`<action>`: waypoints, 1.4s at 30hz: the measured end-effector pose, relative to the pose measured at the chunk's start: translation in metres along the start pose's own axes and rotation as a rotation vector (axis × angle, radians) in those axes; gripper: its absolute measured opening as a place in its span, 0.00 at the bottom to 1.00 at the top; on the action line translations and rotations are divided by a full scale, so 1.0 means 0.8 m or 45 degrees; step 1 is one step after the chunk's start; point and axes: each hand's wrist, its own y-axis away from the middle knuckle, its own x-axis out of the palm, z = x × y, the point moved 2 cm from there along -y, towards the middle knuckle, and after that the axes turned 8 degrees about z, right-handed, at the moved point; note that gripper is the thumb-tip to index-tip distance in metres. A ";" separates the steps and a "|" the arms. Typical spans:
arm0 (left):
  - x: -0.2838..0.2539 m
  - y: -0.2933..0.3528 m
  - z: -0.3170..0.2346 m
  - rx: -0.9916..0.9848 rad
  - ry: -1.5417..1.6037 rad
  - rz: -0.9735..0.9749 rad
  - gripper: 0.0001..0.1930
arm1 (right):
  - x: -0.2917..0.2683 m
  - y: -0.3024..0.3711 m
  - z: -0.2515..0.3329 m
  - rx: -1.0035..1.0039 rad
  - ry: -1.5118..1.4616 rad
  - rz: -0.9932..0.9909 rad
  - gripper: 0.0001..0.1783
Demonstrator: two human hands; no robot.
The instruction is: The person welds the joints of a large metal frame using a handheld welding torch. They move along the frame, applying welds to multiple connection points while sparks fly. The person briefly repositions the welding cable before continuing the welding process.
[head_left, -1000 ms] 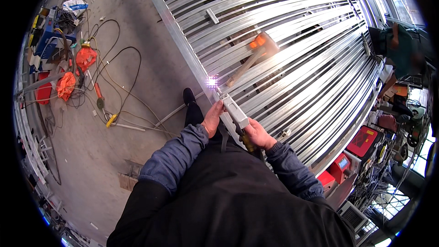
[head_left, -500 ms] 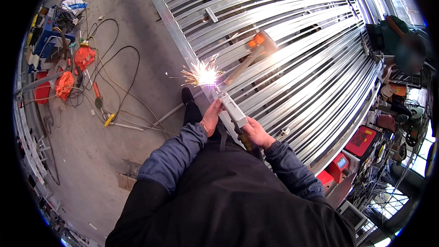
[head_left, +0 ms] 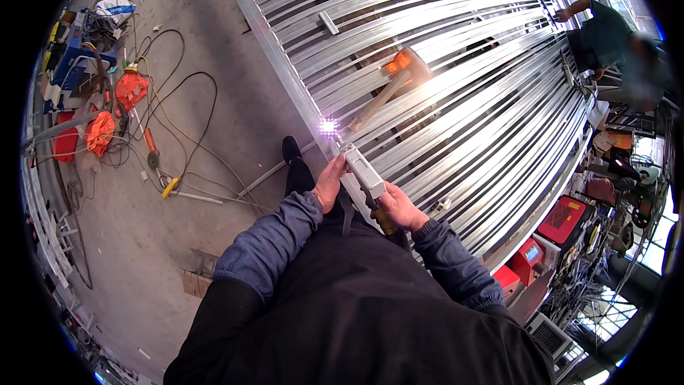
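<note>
A white, boxy laser welding gun (head_left: 364, 171) is held between my hands, its metal nozzle pointing away from me. My left hand (head_left: 329, 184) is closed around the front of it, close to the nozzle. Behind it, my right hand (head_left: 401, 209) is wrapped round the rear grip. Beyond the tip, a small violet-white glow burns on the edge bar of a large metal slatted frame (head_left: 274, 53); the glare hides the joint there. A mallet (head_left: 377, 105) with a wooden handle and an orange-faced head lies on the slats, just past the glow.
At the far right, a co-worker (head_left: 609, 32) in dark green reaches onto the frame. Cables (head_left: 203, 75) loop over the floor at left, beside orange bags (head_left: 101, 132) and a blue machine (head_left: 75, 53). Red-and-black cases (head_left: 564, 217) stand at right. A short metal tube (head_left: 328, 23) rests on the slats.
The wide spray of orange sparks has shrunk to a small violet-white glow. My hands and the laser welding gun have hardly moved. The co-worker's arm has stretched out over the frame.
</note>
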 end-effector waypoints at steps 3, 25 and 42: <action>0.010 0.004 -0.011 0.000 0.034 -0.011 0.36 | 0.001 -0.001 0.001 0.045 -0.011 -0.034 0.24; 0.018 0.010 -0.013 0.043 -0.017 0.022 0.29 | -0.008 0.008 -0.005 0.071 0.051 0.008 0.25; 0.013 0.020 0.011 -0.044 -0.087 0.072 0.33 | -0.017 0.023 -0.044 -0.036 0.098 0.020 0.25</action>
